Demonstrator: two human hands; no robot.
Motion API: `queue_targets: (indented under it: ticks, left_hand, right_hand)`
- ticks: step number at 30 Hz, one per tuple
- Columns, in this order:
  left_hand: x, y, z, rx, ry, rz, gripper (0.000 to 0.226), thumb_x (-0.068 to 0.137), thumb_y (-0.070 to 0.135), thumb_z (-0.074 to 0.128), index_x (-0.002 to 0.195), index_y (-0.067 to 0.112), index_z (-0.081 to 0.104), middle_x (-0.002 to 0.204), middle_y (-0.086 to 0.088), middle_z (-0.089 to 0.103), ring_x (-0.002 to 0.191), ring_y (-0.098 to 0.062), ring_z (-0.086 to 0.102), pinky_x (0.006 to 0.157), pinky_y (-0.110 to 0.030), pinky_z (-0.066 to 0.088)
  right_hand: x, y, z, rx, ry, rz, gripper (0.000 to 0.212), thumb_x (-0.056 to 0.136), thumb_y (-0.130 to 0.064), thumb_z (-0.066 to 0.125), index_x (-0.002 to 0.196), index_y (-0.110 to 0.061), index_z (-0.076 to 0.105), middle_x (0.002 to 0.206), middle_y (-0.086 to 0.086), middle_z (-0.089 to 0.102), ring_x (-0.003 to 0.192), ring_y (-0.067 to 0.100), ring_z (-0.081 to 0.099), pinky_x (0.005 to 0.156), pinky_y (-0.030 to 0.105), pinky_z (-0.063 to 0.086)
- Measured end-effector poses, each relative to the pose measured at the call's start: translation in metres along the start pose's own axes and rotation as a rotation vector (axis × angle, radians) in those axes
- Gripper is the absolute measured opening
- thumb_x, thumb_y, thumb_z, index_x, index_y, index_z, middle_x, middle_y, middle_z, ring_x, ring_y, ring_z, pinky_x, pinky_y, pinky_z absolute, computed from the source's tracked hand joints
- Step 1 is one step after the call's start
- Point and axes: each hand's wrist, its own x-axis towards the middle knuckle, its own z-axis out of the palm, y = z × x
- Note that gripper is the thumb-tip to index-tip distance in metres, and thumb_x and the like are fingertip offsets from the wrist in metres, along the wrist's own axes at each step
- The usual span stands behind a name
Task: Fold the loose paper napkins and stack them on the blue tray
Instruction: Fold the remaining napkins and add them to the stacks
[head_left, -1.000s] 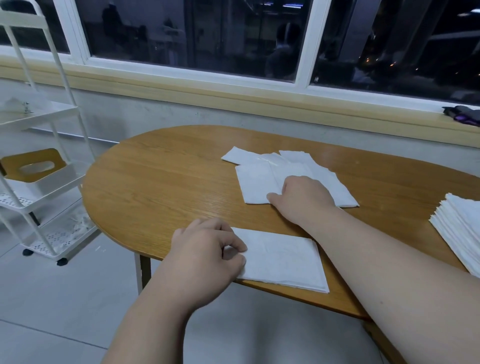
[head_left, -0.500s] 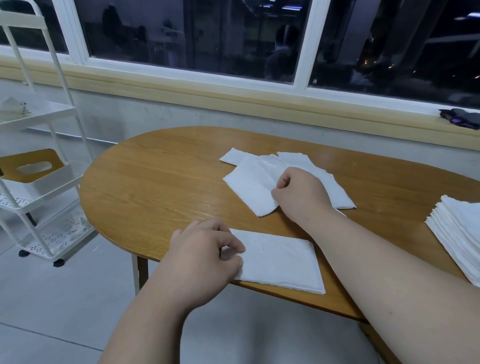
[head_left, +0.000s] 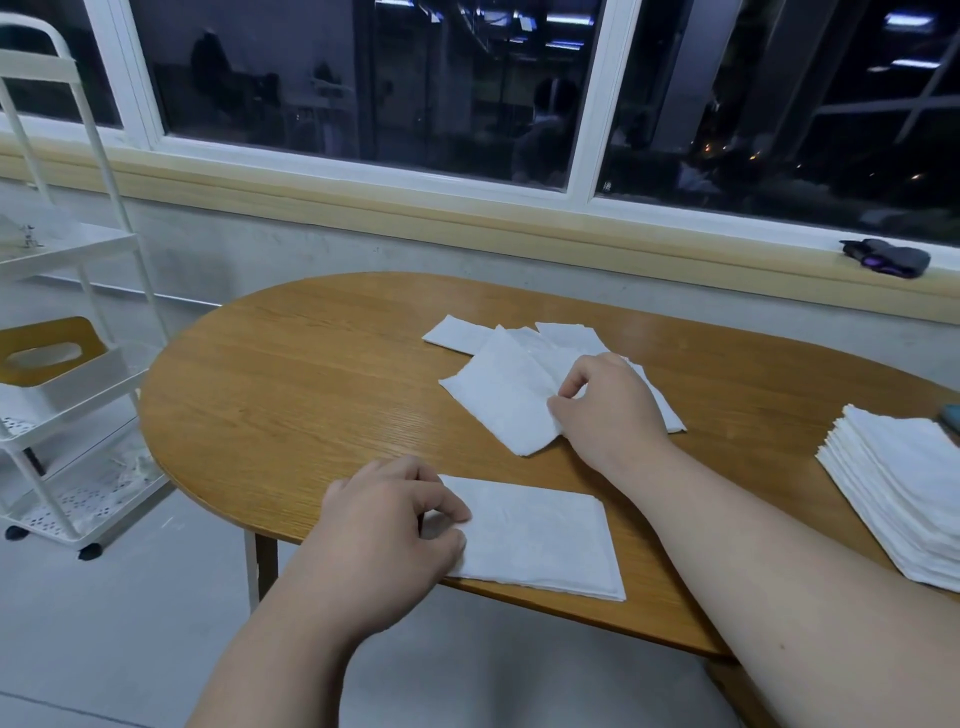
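A loose napkin (head_left: 498, 400) is lying in the middle of the table (head_left: 311, 389). It is resting on a few other loose napkins (head_left: 563, 332) that are fanning out toward 12 o'clock. The right hand (head_left: 608, 410) is sitting at its 3 o'clock side, and its curled thumb and first finger are pinching the napkin's edge. At 6 o'clock from there, a folded napkin (head_left: 540, 540) is lying flat by the near table edge. The left hand (head_left: 384, 525) is pinching its 9 o'clock end with bent fingers held close together. A stack of folded napkins (head_left: 893, 493) is sitting well apart at 3 o'clock. A white cart (head_left: 67, 364) is standing on the floor at 9 o'clock.
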Motion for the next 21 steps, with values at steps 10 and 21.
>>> queue_targets:
  ticks: [10,21]
  left_hand:
    - [0.000,-0.001,0.000,-0.012,-0.007,-0.010,0.011,0.086,0.036,0.063,0.091,0.044,0.069,0.100,0.024,0.055,0.108,0.011,0.036,0.092,-0.021,0.023]
    - [-0.001,0.002,-0.002,-0.034,-0.003,-0.058,0.009,0.083,0.032,0.067,0.080,0.040,0.067,0.094,0.023,0.057,0.104,0.017,0.034,0.088,-0.027,0.030]
  right_hand:
    - [-0.018,-0.016,-0.020,0.174,-0.043,-0.166,0.032,0.092,-0.003,0.048,0.087,-0.029,0.067,0.098,-0.018,0.058,0.090,-0.016,0.049,0.071,0.001,0.034]
    - [-0.089,0.014,-0.052,0.763,-0.144,0.148,0.040,0.089,0.012,0.056,0.074,-0.018,0.080,0.087,-0.005,0.075,0.082,0.017,0.069,0.075,0.029,0.052]
